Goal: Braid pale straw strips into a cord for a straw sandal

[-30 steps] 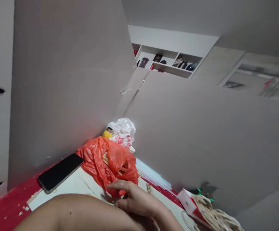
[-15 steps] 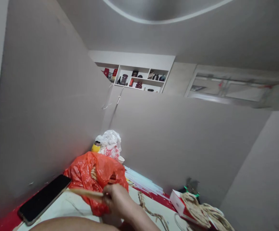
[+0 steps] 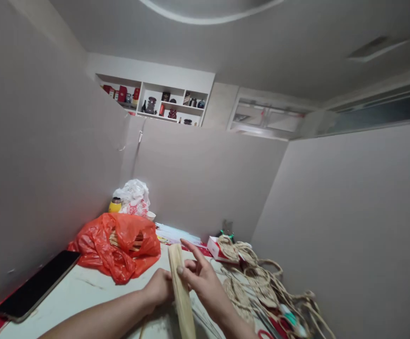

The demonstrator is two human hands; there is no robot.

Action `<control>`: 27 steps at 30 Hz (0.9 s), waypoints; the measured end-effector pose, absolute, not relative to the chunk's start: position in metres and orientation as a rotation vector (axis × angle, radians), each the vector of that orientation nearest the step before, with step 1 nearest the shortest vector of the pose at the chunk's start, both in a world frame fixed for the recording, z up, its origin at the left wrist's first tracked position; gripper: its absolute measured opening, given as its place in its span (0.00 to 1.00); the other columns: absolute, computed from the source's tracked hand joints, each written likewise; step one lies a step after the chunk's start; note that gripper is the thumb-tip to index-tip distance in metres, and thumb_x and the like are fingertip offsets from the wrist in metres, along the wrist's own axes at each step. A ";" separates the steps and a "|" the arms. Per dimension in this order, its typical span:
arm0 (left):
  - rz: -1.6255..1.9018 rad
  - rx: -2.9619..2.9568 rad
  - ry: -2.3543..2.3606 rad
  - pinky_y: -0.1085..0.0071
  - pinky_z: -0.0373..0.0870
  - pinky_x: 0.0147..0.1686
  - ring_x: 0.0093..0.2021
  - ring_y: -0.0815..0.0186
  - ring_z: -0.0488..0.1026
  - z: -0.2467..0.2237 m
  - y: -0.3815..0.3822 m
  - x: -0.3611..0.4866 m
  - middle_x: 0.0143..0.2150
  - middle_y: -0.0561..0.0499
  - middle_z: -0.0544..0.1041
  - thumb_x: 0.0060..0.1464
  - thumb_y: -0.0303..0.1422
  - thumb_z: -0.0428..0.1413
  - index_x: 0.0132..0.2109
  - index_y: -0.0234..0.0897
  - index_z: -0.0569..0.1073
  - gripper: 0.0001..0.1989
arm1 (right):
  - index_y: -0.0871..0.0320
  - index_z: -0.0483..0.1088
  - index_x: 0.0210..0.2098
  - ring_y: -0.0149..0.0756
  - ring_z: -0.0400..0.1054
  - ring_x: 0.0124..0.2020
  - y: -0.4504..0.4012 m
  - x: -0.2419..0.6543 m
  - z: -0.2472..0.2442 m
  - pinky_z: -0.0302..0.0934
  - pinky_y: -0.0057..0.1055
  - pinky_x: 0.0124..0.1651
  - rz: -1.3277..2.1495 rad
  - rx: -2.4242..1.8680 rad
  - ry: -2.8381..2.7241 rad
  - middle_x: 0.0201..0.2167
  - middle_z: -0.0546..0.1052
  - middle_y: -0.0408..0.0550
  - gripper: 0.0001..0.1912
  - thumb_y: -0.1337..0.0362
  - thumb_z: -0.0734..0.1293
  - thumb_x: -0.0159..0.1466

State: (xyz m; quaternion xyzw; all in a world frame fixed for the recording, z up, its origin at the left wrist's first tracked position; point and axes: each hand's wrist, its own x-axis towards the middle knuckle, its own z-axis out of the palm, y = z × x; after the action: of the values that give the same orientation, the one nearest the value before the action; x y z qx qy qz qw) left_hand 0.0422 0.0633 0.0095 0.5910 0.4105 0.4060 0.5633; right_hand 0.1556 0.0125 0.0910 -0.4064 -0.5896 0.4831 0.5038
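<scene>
A pale, flat strip of straw-like material (image 3: 182,299) stands slanted above the white tabletop (image 3: 95,287), low in the middle of the view. My left hand (image 3: 160,286) is closed at its left side, fingertips hidden behind it. My right hand (image 3: 199,278) pinches the strip from the right between thumb and curled fingers, with the index finger stretched upward. Left of the hands lies an open red plastic bag (image 3: 120,245) with tan coiled material (image 3: 115,239) inside.
A black phone (image 3: 37,285) lies at the left edge. Coiled braided cords (image 3: 261,282), a white-and-red box (image 3: 214,249) and red-handled scissors (image 3: 264,334) are on the right. A yellow jar (image 3: 115,205) and white plastic bag (image 3: 136,194) stand behind the red bag. Grey partitions enclose the table.
The view has swung right, showing more cords. My right hand has moved away from the red bag, and the strip now stands steeply between both hands.
</scene>
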 end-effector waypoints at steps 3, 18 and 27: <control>0.857 1.305 0.946 0.75 0.50 0.15 0.14 0.73 0.58 0.007 0.066 0.036 0.16 0.52 0.67 0.41 0.39 0.58 0.22 0.32 0.71 0.13 | 0.59 0.64 0.49 0.24 0.52 0.17 0.010 0.163 0.061 0.46 0.22 0.21 1.202 -1.087 -1.357 0.18 0.61 0.33 0.29 0.61 0.71 0.49; 0.733 1.076 0.878 0.78 0.34 0.14 0.13 0.80 0.39 0.012 0.085 0.022 0.12 0.66 0.49 0.36 0.38 0.60 0.28 0.36 0.65 0.14 | 0.63 0.72 0.32 0.29 0.62 0.23 0.014 0.168 0.029 0.53 0.24 0.29 1.411 -1.030 -1.264 0.24 0.74 0.43 0.13 0.69 0.65 0.45; 0.915 0.977 0.953 0.78 0.48 0.15 0.15 0.76 0.57 -0.001 0.082 0.034 0.16 0.60 0.64 0.40 0.40 0.58 0.29 0.36 0.66 0.14 | 0.61 0.69 0.37 0.30 0.65 0.24 0.008 0.149 0.018 0.58 0.24 0.28 1.485 -1.029 -1.215 0.24 0.72 0.41 0.15 0.63 0.70 0.51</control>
State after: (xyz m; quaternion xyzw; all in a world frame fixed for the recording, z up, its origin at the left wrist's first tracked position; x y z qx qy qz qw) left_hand 0.0336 0.0825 -0.0014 0.4353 0.4245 0.4077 0.6813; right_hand 0.1487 0.0079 0.0176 -0.4187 -0.4945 0.6044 0.4636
